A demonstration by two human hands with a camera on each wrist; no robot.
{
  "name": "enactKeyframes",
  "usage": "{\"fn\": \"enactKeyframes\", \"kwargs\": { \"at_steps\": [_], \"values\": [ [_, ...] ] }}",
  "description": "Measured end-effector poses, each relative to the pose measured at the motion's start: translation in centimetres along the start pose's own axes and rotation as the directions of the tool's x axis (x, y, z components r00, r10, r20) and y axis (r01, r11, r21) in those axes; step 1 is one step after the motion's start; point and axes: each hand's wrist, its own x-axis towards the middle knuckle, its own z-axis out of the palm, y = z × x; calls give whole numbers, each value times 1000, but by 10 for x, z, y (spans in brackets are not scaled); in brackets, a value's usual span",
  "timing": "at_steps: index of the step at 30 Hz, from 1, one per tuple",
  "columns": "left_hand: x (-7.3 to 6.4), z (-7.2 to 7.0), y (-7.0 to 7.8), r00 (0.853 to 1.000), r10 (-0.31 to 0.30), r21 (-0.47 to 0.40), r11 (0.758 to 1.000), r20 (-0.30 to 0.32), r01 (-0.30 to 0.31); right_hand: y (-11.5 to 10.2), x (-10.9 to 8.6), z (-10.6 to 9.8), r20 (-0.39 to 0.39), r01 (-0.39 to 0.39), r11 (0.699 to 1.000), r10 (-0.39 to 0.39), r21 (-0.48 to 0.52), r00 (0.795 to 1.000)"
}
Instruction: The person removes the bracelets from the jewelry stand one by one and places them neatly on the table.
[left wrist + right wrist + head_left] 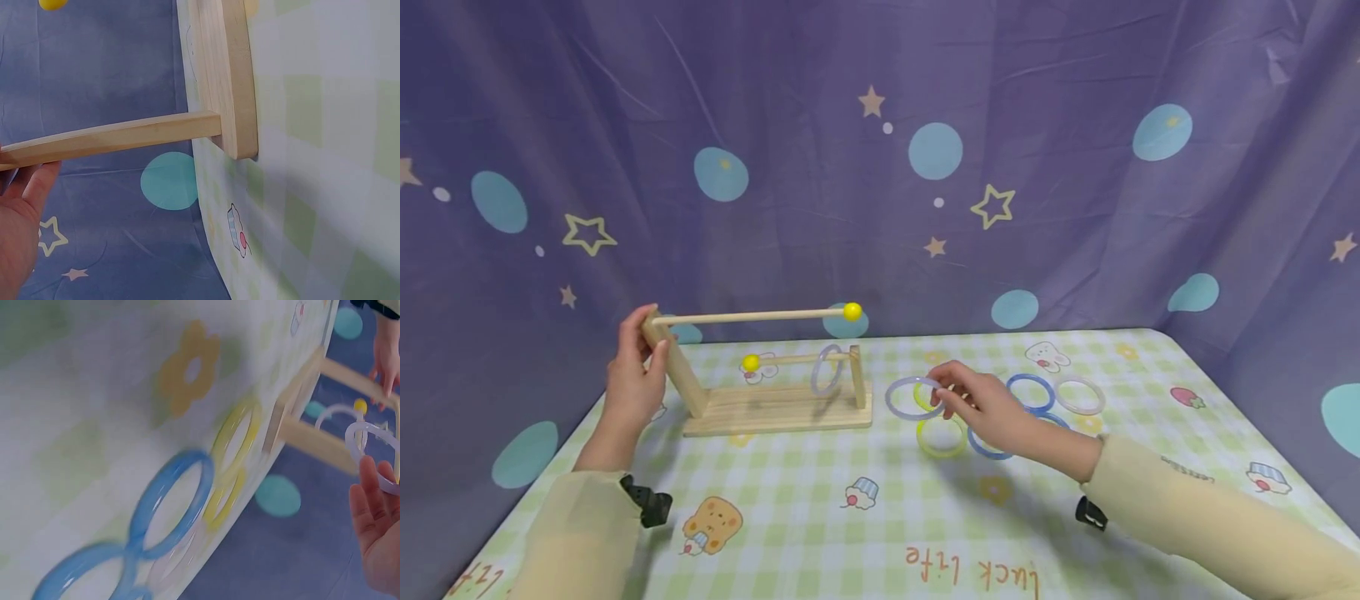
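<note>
A wooden stand (pixel 775 414) has a tall left post, a short right post and two rods tipped with yellow balls (pixel 852 312). My left hand (pixel 634 379) grips the top of the tall post (pixel 125 136), thumb on the near side. A pale purple ring (pixel 889 407) is pinched between the thumb and fingers of my right hand (pixel 992 410), raised above the table to the right of the stand. Another pale purple ring (pixel 816 379) hangs on the lower rod (pixel 786 361) near the short post.
Beneath and beyond my right hand lie loose rings: yellow ones (pixel 942 455), several blue ones (pixel 139 515) and a pale pink one (pixel 1103 398). A green checked cloth (pixel 797 517) covers the table. Behind it hangs a purple curtain (pixel 820 208).
</note>
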Motion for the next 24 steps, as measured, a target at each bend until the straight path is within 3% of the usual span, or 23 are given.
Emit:
{"fn": "enactKeyframes", "kwargs": {
  "at_steps": [5, 10, 18, 24],
  "values": [
    [1, 0, 0, 1000, 10, 9, 1000, -2, -10, 12, -14, -23, -72, -46, 999, 45, -17, 996],
    [0, 0, -1, 1000, 1, 8, 1000, -1, -1, 23, -30, -43, -135, -94, 991, 80, -97, 988],
    [0, 0, -3, 1000, -2, 5, 1000, 1, 2, 38, -55, -68, -228, -107, 978, 64, -180, 971],
    [0, -1, -2, 1000, -6, -5, 1000, 10, 6, 44, -72, -83, -252, -117, 967, 58, -226, 966]
  ]
}}
